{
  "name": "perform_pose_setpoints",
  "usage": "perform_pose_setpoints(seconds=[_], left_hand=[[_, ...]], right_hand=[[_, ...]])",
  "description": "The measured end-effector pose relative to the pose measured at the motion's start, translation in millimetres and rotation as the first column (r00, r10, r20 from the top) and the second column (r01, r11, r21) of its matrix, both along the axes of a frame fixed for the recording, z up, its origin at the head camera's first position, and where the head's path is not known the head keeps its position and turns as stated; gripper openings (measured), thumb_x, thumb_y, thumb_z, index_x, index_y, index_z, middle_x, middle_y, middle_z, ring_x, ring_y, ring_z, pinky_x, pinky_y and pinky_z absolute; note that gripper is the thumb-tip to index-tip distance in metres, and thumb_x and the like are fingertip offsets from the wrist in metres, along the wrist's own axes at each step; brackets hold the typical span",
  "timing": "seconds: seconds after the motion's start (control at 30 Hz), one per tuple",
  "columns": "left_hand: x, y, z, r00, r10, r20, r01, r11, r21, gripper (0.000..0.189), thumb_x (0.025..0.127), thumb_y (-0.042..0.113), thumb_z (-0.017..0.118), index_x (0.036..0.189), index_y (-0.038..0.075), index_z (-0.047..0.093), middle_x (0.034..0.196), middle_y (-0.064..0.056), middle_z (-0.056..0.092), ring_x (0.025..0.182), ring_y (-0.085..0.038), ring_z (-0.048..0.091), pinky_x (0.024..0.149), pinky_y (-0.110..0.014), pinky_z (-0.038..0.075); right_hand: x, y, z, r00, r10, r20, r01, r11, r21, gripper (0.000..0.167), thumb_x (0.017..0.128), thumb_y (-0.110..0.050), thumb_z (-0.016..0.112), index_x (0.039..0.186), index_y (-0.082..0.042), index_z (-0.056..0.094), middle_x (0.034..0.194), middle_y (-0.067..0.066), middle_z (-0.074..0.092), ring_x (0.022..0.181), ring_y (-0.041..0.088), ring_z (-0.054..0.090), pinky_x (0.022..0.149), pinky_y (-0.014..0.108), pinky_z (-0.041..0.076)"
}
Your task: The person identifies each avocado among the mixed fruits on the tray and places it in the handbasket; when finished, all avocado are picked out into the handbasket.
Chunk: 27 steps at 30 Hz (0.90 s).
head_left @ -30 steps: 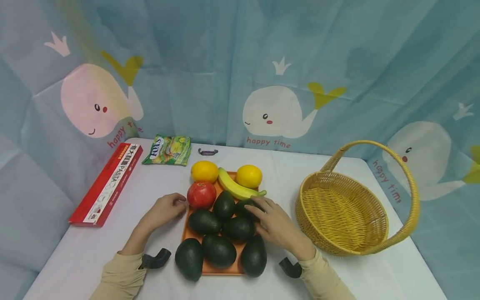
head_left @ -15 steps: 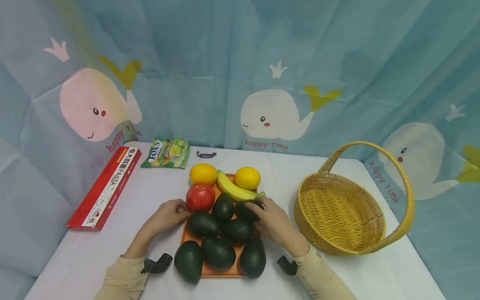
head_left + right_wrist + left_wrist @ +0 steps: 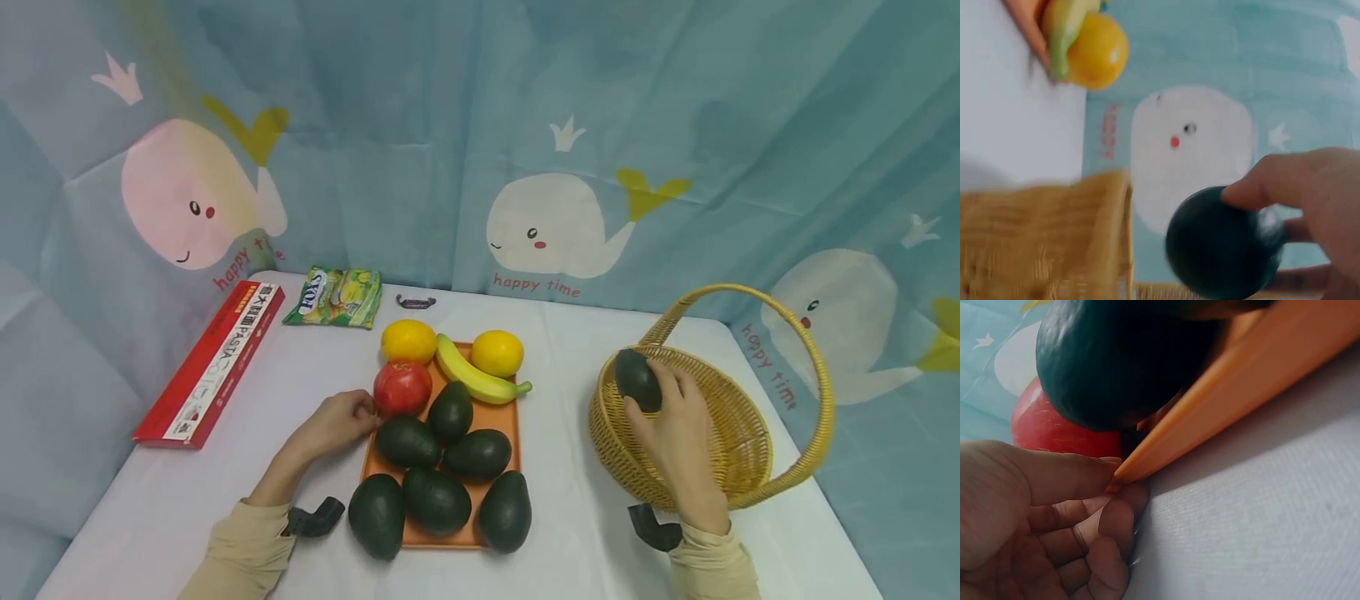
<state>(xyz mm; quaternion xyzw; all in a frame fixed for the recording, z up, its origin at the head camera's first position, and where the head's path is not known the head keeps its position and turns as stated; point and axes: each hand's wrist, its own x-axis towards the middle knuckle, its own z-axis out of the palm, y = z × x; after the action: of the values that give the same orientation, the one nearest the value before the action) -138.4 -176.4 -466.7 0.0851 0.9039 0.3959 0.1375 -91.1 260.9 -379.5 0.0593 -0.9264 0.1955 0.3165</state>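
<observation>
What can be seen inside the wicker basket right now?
Within the wicker basket, part of its woven floor shows. In the head view, the right hand, gripping an avocado, overlaps the interior; whatever lies behind them is covered and cannot be seen.

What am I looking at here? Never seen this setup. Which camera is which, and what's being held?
No machine here: just a person's two bare hands. The wide picture comes from a camera worn on the head, looking forward and down. The two close-ups come from cameras on the left and right wrists.

On the white table, in and around an orange tray, are six avocados, a banana, a pomegranate and two lemon-like fruits. Farther left lie a red pasta box and a green bag.

The right hand holds another avocado over the wicker basket. The left hand pinches the tray's edge near the pomegranate.
</observation>
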Motion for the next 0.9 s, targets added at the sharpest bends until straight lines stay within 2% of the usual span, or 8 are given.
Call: perform_pose_setpoints(seconds=[0.1, 0.17, 0.33, 0.47, 0.63, 0.73, 0.8, 0.9], left_hand=[[-0.5, 0.5, 0.9, 1.0, -0.001, 0.002, 0.001, 1.0, -0.006, 0.014, 0.087, 0.015, 0.066, 0.091, 0.001, 0.062, 0.072, -0.004, 0.061, 0.068, -0.016, 0.053, 0.064, -0.029, 0.043], [-0.6, 0.9, 1.8, 1.0, 0.001, 0.003, -0.001, 1.0, -0.004, 0.014, 0.087, 0.014, 0.066, 0.091, 0.001, 0.062, 0.072, -0.004, 0.061, 0.068, -0.016, 0.052, 0.064, -0.029, 0.043], [-0.2, 2.1, 4.0, 1.0, 0.009, 0.008, -0.009, 1.0, 0.0, 0.014, 0.087, 0.014, 0.065, 0.09, 0.001, 0.062, 0.071, -0.004, 0.059, 0.067, -0.016, 0.051, 0.063, -0.029, 0.042], [0.0, 2.7, 4.8, 1.0, 0.012, 0.012, -0.012, 1.0, -0.003, 0.014, 0.087, 0.015, 0.065, 0.091, 0.001, 0.062, 0.071, -0.004, 0.059, 0.067, -0.016, 0.051, 0.063, -0.029, 0.042], [0.1, 2.9, 5.0, 1.0, 0.016, 0.013, -0.016, 1.0, 0.0, 0.014, 0.088, 0.014, 0.065, 0.091, 0.001, 0.062, 0.072, -0.004, 0.058, 0.067, -0.016, 0.051, 0.064, -0.029, 0.043], [0.2, 3.1, 5.0, 1.0, 0.02, 0.014, -0.02, 1.0, 0.003, 0.014, 0.087, 0.014, 0.065, 0.091, 0.001, 0.062, 0.071, -0.004, 0.058, 0.067, -0.016, 0.051, 0.064, -0.029, 0.042], [0.3, 2.9, 4.6, 1.0, 0.02, 0.015, -0.02, 1.0, 0.004, 0.014, 0.087, 0.014, 0.065, 0.091, 0.001, 0.062, 0.071, -0.004, 0.058, 0.067, -0.016, 0.051, 0.063, -0.029, 0.042], [0.4, 2.2, 4.1, 1.0, 0.021, 0.012, -0.021, 1.0, 0.005, 0.014, 0.087, 0.014, 0.065, 0.091, 0.001, 0.062, 0.071, -0.004, 0.057, 0.066, -0.016, 0.05, 0.063, -0.029, 0.042]], right_hand=[[5.1, 11.7, -1.2, 0.988, -0.085, 0.131, 0.078, 0.995, 0.059, 0.054, 0.078, -0.011, 0.076, 0.127, 0.001, 0.057, 0.116, 0.03, 0.058, 0.092, 0.047, 0.062, 0.07, 0.058, 0.05], [7.3, 15.9, -2.5, 0.959, -0.126, 0.252, 0.106, 0.99, 0.094, 0.054, 0.08, -0.014, 0.073, 0.129, 0.001, 0.055, 0.118, 0.031, 0.057, 0.091, 0.048, 0.062, 0.069, 0.058, 0.05], [4.2, 23.3, -9.1, 0.834, -0.171, 0.525, 0.11, 0.983, 0.146, 0.057, 0.084, -0.019, 0.069, 0.13, 0.007, 0.049, 0.118, 0.036, 0.056, 0.097, 0.05, 0.061, 0.076, 0.058, 0.05], [-0.9, 27.8, -16.6, 0.766, -0.163, 0.622, 0.102, 0.986, 0.132, 0.06, 0.084, -0.019, 0.07, 0.131, 0.01, 0.046, 0.119, 0.038, 0.056, 0.101, 0.051, 0.06, 0.08, 0.058, 0.05], [-3.9, 29.2, -19.4, 0.744, -0.164, 0.647, 0.114, 0.986, 0.119, 0.064, 0.085, -0.019, 0.07, 0.135, 0.009, 0.043, 0.123, 0.039, 0.054, 0.106, 0.053, 0.057, 0.083, 0.059, 0.048], [-0.8, 24.3, -17.2, 0.778, -0.17, 0.605, 0.113, 0.985, 0.131, 0.065, 0.086, -0.021, 0.069, 0.137, 0.008, 0.041, 0.127, 0.039, 0.05, 0.108, 0.055, 0.055, 0.084, 0.061, 0.048], [3.6, 15.8, -14.9, 0.854, -0.148, 0.499, 0.093, 0.987, 0.133, 0.06, 0.086, -0.02, 0.069, 0.135, 0.007, 0.046, 0.126, 0.038, 0.052, 0.105, 0.054, 0.057, 0.082, 0.06, 0.049], [9.6, -6.2, -13.2, 0.968, -0.018, 0.251, -0.01, 0.994, 0.11, 0.046, 0.083, -0.012, 0.071, 0.124, 0.005, 0.058, 0.118, 0.03, 0.059, 0.1, 0.047, 0.062, 0.078, 0.056, 0.051]])
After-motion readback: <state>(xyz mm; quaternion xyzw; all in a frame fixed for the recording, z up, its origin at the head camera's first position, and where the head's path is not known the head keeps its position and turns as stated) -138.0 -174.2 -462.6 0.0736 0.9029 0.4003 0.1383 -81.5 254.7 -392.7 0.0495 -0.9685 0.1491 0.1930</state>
